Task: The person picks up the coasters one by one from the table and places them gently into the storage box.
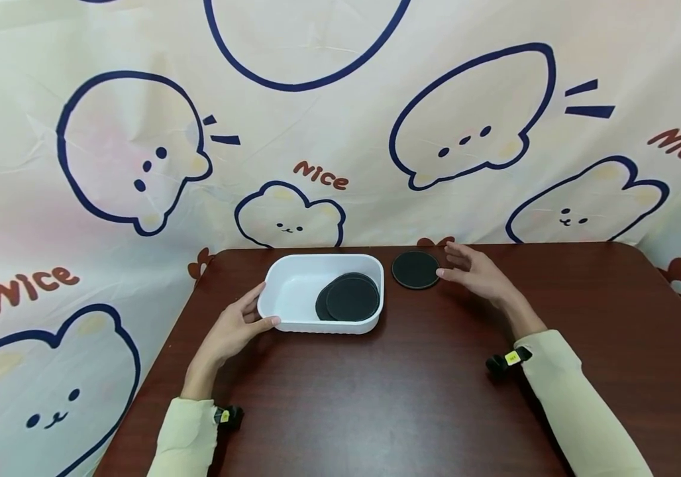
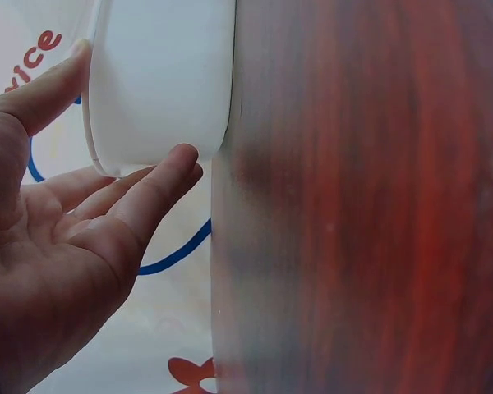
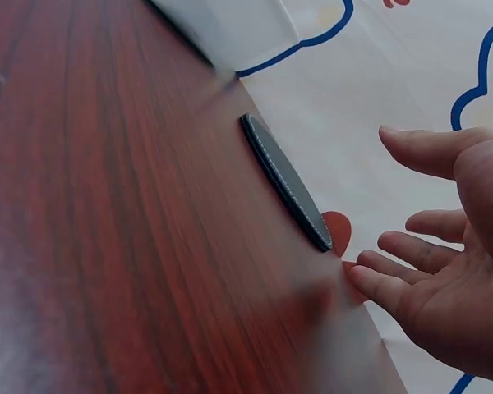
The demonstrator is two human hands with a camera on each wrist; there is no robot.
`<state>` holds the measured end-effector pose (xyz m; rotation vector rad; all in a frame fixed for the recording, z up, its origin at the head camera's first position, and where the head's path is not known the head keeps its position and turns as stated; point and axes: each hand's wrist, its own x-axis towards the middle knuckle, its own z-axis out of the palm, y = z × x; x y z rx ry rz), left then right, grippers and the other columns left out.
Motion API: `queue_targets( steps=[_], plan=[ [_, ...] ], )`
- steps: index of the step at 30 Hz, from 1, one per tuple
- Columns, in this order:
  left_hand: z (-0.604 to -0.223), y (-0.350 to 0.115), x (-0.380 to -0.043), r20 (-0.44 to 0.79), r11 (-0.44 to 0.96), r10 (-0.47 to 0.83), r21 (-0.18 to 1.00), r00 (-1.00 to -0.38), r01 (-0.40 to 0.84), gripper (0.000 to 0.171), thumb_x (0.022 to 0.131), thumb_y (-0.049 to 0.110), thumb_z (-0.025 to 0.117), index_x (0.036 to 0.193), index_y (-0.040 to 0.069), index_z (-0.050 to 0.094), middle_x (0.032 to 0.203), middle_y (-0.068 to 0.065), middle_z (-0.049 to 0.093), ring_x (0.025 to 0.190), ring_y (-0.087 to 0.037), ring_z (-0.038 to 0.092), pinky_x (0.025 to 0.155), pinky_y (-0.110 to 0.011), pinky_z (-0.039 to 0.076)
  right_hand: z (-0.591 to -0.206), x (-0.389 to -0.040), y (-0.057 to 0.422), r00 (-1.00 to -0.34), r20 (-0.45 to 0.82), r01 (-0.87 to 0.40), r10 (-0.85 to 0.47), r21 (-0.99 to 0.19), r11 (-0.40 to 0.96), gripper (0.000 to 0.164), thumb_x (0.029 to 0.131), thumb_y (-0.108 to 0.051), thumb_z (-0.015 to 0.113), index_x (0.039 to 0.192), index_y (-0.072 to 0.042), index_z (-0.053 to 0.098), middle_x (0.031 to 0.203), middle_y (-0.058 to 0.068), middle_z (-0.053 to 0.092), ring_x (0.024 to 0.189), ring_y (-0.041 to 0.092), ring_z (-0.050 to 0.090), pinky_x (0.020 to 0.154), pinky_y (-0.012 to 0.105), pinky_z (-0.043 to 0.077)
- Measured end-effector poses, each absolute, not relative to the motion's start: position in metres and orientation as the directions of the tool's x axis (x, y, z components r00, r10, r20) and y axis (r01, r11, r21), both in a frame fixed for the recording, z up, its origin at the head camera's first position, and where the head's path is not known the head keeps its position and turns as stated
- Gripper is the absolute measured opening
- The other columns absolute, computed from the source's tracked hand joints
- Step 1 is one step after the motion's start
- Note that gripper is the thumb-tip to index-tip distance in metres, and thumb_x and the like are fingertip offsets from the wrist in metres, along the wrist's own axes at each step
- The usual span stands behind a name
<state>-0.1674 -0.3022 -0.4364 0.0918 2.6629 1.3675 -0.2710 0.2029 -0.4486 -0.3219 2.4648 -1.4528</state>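
Note:
On the table stands a white plastic storage box [image 1: 295, 291] with rounded corners. Two black round coasters [image 1: 352, 297] lie overlapped at its right end. My left hand [image 1: 232, 329] holds the box's left end, thumb at the front corner and fingers around the side; the left wrist view shows the thumb by the rim and fingertips against the end wall. Another black coaster [image 1: 415, 269], with a stitched edge in the right wrist view, lies flat right of the box. Beside it my right hand [image 1: 480, 275] hovers with fingers spread loosely, holding nothing.
A dark red-brown wooden table [image 1: 406, 391] extends toward me. Its far edge meets a pale cloth backdrop [image 1: 370, 119] printed with blue-outlined cartoon figures. Each wrist wears a black strapped device [image 1: 507, 361] at the cuff.

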Motion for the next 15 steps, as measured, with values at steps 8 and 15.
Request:
queue_targets(
  steps=[8, 15],
  plan=[
    [-0.437, -0.303, -0.169, -0.103, 0.593, 0.116, 0.805, -0.988, -0.014, 0.094, 0.100, 0.029, 0.079, 0.172, 0.010, 0.023, 0.169, -0.026, 0.039, 0.147, -0.045, 0.054, 0.112, -0.052, 0.051, -0.456, -0.290, 0.195, -0.933, -0.088, -0.090, -0.350, -0.883, 0.461, 0.094, 0.101, -0.033, 0.077, 0.171, -0.005, 0.021, 0.178, 0.020, 0.025, 0.165, 0.043, 0.025, 0.129, 0.062, 0.030],
    [-0.436, -0.301, -0.168, -0.109, 0.587, 0.113, 0.809, -0.988, -0.022, 0.094, 0.099, 0.029, 0.080, 0.172, 0.009, 0.024, 0.169, -0.027, 0.040, 0.144, -0.046, 0.056, 0.111, -0.051, 0.051, -0.454, -0.301, 0.187, -0.933, -0.087, -0.084, -0.350, -0.891, 0.446, 0.093, 0.099, -0.028, 0.079, 0.170, -0.005, 0.025, 0.178, 0.018, 0.026, 0.165, 0.042, 0.025, 0.131, 0.060, 0.028]
  ],
)
